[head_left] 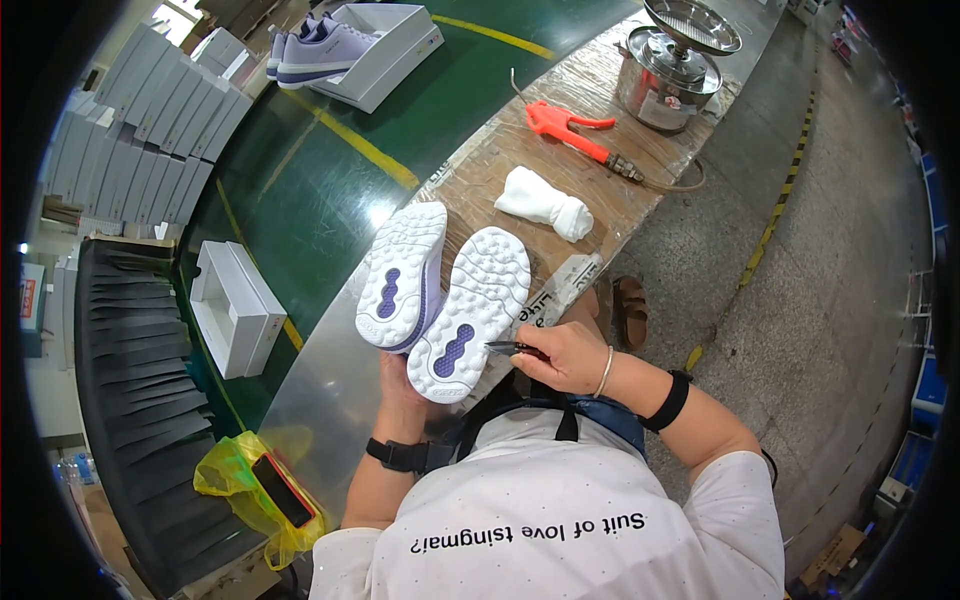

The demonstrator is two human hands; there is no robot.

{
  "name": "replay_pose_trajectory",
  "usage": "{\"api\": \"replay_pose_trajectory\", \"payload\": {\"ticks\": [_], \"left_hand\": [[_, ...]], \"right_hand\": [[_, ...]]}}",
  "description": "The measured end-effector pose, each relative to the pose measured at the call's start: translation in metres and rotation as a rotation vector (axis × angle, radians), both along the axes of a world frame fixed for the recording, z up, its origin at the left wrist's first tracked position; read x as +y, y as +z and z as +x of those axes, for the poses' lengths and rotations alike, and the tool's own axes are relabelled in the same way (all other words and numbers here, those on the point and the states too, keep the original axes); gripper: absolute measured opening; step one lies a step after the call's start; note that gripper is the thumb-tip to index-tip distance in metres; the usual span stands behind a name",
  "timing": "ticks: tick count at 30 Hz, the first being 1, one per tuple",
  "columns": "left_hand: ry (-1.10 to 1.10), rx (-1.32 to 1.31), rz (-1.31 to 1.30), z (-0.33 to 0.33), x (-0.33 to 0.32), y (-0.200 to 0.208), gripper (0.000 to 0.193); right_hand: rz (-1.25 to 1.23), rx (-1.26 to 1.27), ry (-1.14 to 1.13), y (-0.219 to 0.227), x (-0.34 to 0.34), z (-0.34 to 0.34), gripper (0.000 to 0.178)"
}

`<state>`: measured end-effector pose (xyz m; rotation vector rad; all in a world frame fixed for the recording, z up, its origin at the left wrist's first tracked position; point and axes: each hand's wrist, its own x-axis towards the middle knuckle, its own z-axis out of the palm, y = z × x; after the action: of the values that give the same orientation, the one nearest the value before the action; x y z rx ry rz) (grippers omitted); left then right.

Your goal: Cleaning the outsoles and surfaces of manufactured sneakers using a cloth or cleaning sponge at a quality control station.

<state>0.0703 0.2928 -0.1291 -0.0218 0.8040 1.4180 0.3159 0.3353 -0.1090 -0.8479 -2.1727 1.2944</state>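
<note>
A pair of sneakers is held up with the white soles facing me: the left shoe (402, 270) and the right shoe (478, 280), side by side. Each sole has a purple inset near the heel, and some lilac upper shows at the left shoe's side. My left hand (397, 383) grips the pair from below at the heels, its fingers mostly hidden behind them. In my closed right hand (572, 358) is a slim black tool (514, 348) with a thin pointed tip. That tip is at the edge of the right shoe's sole, beside the purple inset.
On the plastic-covered bench (475, 195) lie a white cloth roll (543, 203) and an orange air blow gun (568, 125) with a hose. Beyond stands a metal dispenser can (665, 85). The green conveyor (330, 170) carries a white box (240, 310) and another box (385, 60) with sneakers.
</note>
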Motion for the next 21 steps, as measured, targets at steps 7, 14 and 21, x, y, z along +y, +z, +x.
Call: {"api": "replay_pose_trajectory", "payload": {"ticks": [7,14,21], "left_hand": [[-0.001,-0.038,-0.026,0.003,0.002,0.004,0.051],[-0.018,-0.032,-0.003,0.002,0.001,0.0,0.055],[-0.049,-0.088,0.019,0.006,0.003,0.009,0.053]], "right_hand": [[0.061,-0.04,0.043,-0.001,0.004,0.003,0.022],[-0.104,0.034,-0.044,-0.001,-0.006,0.002,0.023],[-0.032,-0.02,0.009,0.005,-0.002,0.007,0.023]]}}
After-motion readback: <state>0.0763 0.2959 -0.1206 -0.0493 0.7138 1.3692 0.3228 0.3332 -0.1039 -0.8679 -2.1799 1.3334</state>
